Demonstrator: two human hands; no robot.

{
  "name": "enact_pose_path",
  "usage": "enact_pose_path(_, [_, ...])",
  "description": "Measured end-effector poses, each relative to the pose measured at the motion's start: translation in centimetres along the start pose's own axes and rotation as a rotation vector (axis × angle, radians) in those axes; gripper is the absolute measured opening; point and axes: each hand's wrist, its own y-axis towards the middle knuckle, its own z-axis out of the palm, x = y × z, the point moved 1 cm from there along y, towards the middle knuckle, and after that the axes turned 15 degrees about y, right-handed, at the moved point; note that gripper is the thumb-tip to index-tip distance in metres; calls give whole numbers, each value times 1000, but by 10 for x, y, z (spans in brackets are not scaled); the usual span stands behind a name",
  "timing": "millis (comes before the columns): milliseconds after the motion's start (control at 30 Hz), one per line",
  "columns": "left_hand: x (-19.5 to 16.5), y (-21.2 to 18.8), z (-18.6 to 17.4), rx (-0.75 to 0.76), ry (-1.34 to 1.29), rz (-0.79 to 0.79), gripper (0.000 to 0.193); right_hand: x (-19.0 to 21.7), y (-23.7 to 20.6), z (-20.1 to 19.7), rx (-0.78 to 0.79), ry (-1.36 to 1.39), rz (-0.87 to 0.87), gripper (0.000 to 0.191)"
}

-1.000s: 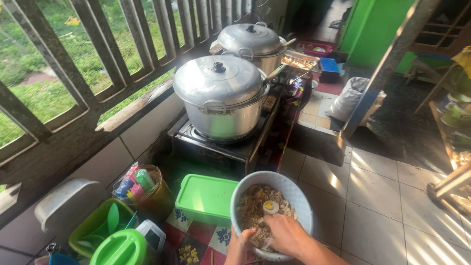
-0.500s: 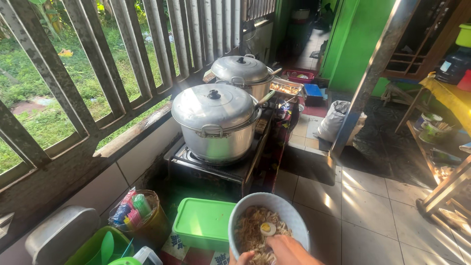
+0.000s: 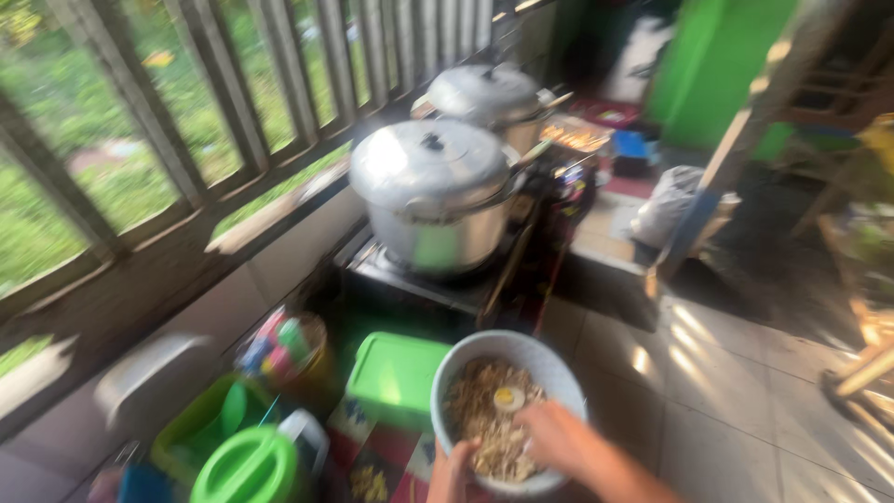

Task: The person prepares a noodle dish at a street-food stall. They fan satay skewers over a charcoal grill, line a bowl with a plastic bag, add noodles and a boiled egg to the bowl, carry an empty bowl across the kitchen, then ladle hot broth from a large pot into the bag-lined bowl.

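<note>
One white bowl [image 3: 507,410] of food, with one half egg [image 3: 508,399] on top, is held low over the tiled floor [image 3: 745,391]. Its near rim is gripped by the left hand [image 3: 453,470]; the right hand [image 3: 551,436] is laid over the food, its grip cannot be told. Two lidded metal pots [image 3: 433,196] are seen on one stove [image 3: 419,279], and one green box [image 3: 396,377] beside the bowl.

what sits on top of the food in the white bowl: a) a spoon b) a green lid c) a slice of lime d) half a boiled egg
d: half a boiled egg, yellow yolk up, lies on the food in the white bowl, just beyond the right hand.
</note>
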Motion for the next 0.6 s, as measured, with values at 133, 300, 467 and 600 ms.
enact_pose_path(133, [-33,-55,-7,-98,134,-87,82,4,15,-42,107,397,147,50])
enact_pose_path(300, [-47,-96,-11,-233,30,22,76,37,43,-46,349,546,80,54])
enact_pose_path(467, [-28,-137,0,-466,-44,246,64,65,53,-19,498,188,-125,52])
enact_pose_path(600, [-4,-182,14,-689,-150,219,63,81,37,29,564,-119,-443,56])
